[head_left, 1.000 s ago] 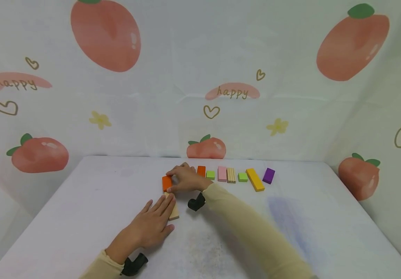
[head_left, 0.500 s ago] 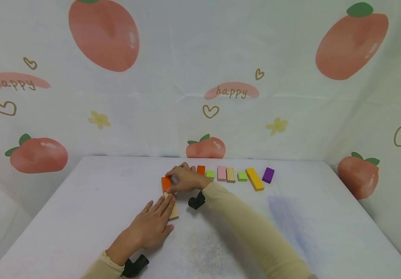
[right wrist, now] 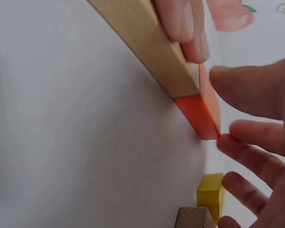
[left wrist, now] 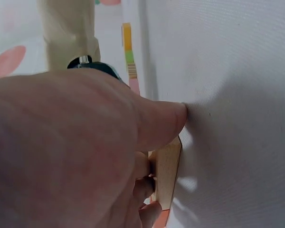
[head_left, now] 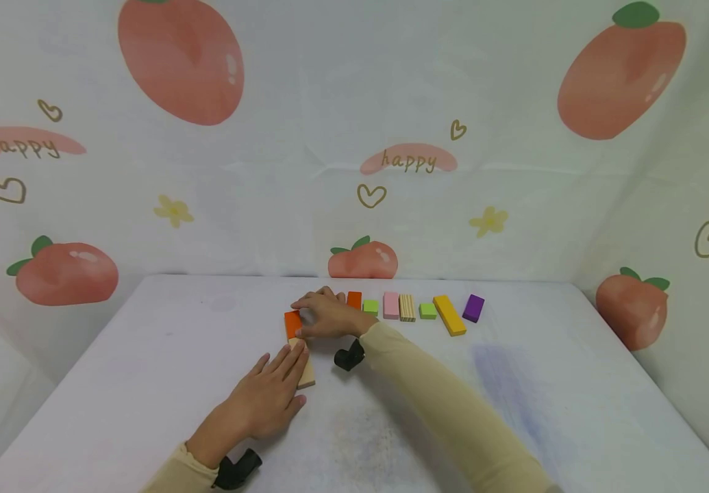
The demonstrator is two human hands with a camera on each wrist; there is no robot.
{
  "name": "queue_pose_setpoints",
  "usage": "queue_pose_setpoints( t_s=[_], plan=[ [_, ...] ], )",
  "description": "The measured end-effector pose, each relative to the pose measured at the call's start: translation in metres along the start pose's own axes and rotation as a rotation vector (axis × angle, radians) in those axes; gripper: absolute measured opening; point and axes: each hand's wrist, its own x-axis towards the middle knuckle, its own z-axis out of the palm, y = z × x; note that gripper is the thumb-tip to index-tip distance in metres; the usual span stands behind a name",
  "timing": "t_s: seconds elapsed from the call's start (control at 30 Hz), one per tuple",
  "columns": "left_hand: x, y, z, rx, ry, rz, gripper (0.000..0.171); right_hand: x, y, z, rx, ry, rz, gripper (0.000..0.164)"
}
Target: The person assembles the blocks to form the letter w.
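Orange block point(head_left: 292, 324) sits in the grip of your right hand point(head_left: 331, 318), thumb and forefinger partly spread and pinching it. Your left hand point(head_left: 264, 404) lays extended fingers on the wooden block point(head_left: 307, 374), which touches the orange one's near end. Compared with half a second ago, hands and both blocks keep their places. Both blocks lie end to end on the surface point(head_left: 144, 356), long axes pointing away from you, angled slightly left.

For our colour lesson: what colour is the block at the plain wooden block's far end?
Orange; that block shows best in the right wrist view.
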Motion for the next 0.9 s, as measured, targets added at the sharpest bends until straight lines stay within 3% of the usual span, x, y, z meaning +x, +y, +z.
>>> queue_pose_setpoints(
  t_s=[0.2,0.4,0.63,0.9],
  plan=[
    [0.001,0.000,0.002,0.007,0.034,0.000,0.062,-0.011,0.004,-0.004,0.062,0.095,0.009,0.048],
    [0.001,0.002,0.000,0.027,0.046,-0.004,0.057,-0.041,0.017,-0.016,0.132,0.193,-0.008,0.045],
    [0.001,-0.002,-0.002,0.000,0.044,0.016,0.056,-0.087,0.055,-0.028,0.191,0.278,0.093,0.047],
    [0.004,-0.016,-0.004,-0.018,0.098,0.094,0.054,-0.133,0.103,-0.039,0.118,0.391,0.157,0.047]
  ],
)
